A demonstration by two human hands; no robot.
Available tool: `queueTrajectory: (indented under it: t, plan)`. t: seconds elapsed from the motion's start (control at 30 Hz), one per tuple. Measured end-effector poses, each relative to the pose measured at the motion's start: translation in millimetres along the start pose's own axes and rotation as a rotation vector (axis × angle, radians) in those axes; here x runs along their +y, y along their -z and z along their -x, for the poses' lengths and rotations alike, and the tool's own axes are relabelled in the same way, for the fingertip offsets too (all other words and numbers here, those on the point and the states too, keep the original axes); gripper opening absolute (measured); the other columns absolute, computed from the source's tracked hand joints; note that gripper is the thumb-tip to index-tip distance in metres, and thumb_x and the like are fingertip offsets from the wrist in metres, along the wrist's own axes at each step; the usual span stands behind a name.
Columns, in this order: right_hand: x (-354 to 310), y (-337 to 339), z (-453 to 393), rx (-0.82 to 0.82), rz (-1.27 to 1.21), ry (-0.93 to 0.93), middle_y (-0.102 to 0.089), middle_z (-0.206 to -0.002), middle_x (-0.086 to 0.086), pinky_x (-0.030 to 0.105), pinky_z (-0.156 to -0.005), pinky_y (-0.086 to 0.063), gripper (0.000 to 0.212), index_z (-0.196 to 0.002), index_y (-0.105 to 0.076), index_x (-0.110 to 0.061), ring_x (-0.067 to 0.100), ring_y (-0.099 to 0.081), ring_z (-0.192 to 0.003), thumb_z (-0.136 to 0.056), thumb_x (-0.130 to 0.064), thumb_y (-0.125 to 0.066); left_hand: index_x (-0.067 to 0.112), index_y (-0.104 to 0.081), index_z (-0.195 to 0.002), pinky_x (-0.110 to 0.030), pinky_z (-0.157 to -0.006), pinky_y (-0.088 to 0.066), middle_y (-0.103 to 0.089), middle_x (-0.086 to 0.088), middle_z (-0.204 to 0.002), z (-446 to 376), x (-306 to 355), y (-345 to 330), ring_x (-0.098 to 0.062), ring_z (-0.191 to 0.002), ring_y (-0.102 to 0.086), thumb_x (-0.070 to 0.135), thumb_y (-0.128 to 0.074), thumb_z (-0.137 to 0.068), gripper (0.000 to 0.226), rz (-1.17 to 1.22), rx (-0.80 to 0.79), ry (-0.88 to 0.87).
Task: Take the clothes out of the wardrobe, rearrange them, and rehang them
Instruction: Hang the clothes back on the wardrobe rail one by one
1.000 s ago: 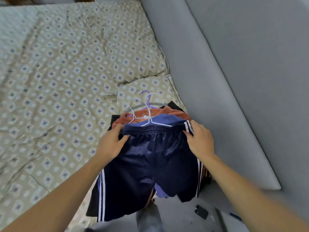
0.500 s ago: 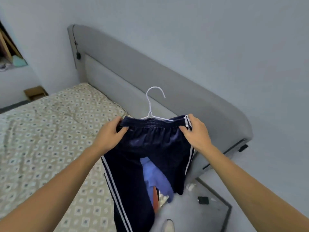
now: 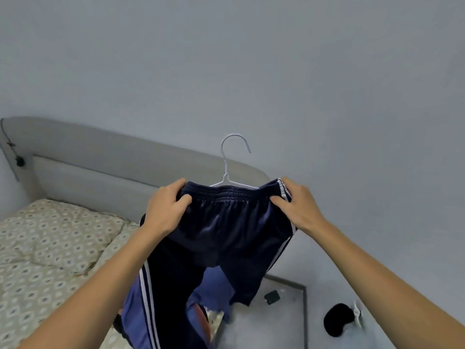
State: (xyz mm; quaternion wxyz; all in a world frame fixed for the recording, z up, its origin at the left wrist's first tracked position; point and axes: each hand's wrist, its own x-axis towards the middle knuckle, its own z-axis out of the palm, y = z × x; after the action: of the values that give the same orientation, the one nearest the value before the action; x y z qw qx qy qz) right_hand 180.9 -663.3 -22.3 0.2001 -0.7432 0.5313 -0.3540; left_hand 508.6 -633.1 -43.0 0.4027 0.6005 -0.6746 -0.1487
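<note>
Grey wall (image 3: 251,59), navy shorts (image 3: 226,230) w/ white stripes, white hanger (image 3: 227,170)

Open air lies above the hanger hook (image 3: 235,143) toward the far wall (image 3: 251,59); the headboard (image 3: 120,159) blocks far left.

Left hand (image 3: 164,212) and right hand (image 3: 295,205) grip the waistband of navy shorts (image 3: 226,230) on a white hanger (image 3: 232,159), above the bed (image 3: 50,248)

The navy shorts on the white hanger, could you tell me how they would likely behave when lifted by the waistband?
The navy shorts look floppy: the legs hang limp below the left hand and right hand. The shiny fabric probably slips easily. They could slide off the white hanger.
</note>
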Motion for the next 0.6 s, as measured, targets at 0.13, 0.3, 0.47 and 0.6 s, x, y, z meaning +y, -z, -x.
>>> queueTrajectory:
  t: [0.13, 0.3, 0.47, 0.6]
  plan:
    - [11.1, 45.4, 52.0, 0.111, 0.017, -0.08, -0.067, -0.08, -0.003, 0.054, -0.075, -0.054, 0.013, -0.094, -0.065, -0.023, 0.026, -0.063, -0.076, -0.084, -0.032, -0.065, 0.021, -0.043, -0.071, -0.039, -0.06, -0.035, -0.047, 0.006, -0.058, -3.6, 40.1, -29.7, -0.009, -0.056, -0.046, 0.057, -0.045, -0.094, 0.043, 0.126, -0.045, -0.143]
    - [19.0, 87.5, 137.4, 0.26, 0.058, -0.219, -0.067, -0.08, 0.001, 0.056, -0.075, -0.054, 0.015, -0.094, -0.065, -0.019, 0.029, -0.062, -0.076, -0.086, -0.032, -0.066, 0.015, -0.055, -0.079, -0.036, -0.062, -0.04, -0.051, 0.005, -0.059, 1.3, 87.5, -73.4, -0.019, -0.06, -0.044, 0.072, -0.05, -0.088, 0.058, 0.093, -0.198, -0.217]
    - [18.1, 120.4, 241.6, 0.385, 0.058, -0.374, -0.072, -0.087, -0.002, 0.053, -0.082, -0.057, 0.008, -0.098, -0.068, -0.023, 0.028, -0.067, -0.084, -0.09, -0.023, -0.067, 0.023, -0.056, -0.081, -0.034, -0.063, -0.041, -0.057, 0.01, -0.061, 33.1, 143.0, -116.3, -0.013, -0.059, -0.047, 0.059, -0.056, -0.086, 0.036, 0.191, -0.445, -0.431]
    - [14.7, 147.5, 330.3, 0.505, 0.122, -0.509, -0.072, -0.087, -0.002, 0.048, -0.083, -0.055, 0.007, -0.095, -0.067, -0.024, 0.027, -0.066, -0.084, -0.091, -0.018, -0.068, 0.021, -0.06, -0.09, -0.035, -0.065, -0.041, -0.061, -0.004, -0.067, 74.2, 191.4, -150.3, -0.013, -0.06, -0.045, 0.054, -0.056, -0.088, 0.033, 0.328, -0.784, -0.61]
